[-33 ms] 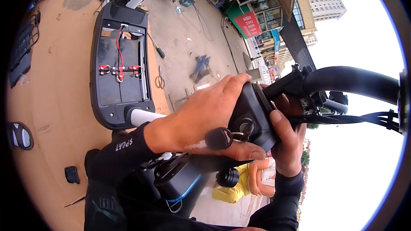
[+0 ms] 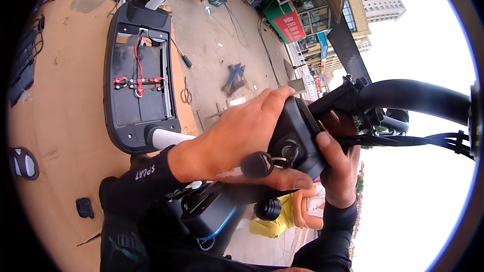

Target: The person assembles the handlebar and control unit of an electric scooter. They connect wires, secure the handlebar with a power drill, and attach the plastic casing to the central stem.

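Observation:
Between my two hands is a black plastic housing (image 2: 298, 127) below the handlebar (image 2: 418, 99) of an electric scooter or bike. My left hand (image 2: 234, 133) is wrapped over its left side, thumb along the lower edge. My right hand (image 2: 339, 174) grips the right side, thumb on the rim, its other fingers partly hidden behind. A key sits in the housing's lock, and a black key fob (image 2: 256, 164) hangs from its ring against my left hand. Black cables (image 2: 403, 141) run right from behind my right hand.
Left lies an opened black deck (image 2: 112, 116) with red-capped battery terminals, on cardboard (image 2: 65, 95). Nearby are a screwdriver (image 2: 186, 60), scissors (image 2: 186, 95) and a blue metal tool (image 2: 234, 79). A person in yellow (image 2: 275, 224) is below the housing.
The surroundings have shifted slightly left in view. Both hands keep the same hold on the black housing.

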Demonstrator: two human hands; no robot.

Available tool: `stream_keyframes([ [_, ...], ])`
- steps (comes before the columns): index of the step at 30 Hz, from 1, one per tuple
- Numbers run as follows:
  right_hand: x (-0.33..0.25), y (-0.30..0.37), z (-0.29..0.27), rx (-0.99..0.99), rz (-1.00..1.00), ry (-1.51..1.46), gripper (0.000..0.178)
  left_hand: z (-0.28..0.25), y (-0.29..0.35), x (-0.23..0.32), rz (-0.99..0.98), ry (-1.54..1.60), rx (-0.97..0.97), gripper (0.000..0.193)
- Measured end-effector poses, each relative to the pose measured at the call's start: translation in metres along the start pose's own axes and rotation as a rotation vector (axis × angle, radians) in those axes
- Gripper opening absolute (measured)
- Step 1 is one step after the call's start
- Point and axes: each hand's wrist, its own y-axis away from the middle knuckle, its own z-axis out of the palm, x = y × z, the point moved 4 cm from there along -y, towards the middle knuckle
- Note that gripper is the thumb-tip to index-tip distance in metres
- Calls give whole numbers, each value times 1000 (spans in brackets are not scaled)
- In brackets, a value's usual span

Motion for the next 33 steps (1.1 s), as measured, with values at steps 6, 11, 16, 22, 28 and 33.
stream_keyframes([
  [6,-1,2,5,94,4,-28,67,3,-4,0,-4,36,-23,125],
  [11,-5,-3,9,38,18,-33,67,2,-4,2,1,-25,-34,124],
  [16,-5,2,12,94,28,-50,63,2,-3,4,18,27,-53,126],
  [22,-4,-7,1,-213,-70,2,77,-7,-4,12,-181,156,-114,125],
  [28,66,5,-59,-368,-323,-148,87,-5,-6,11,-195,182,-154,137],
  [33,91,-5,-52,-384,-279,-231,73,-17,-6,27,-194,55,-321,134],
])
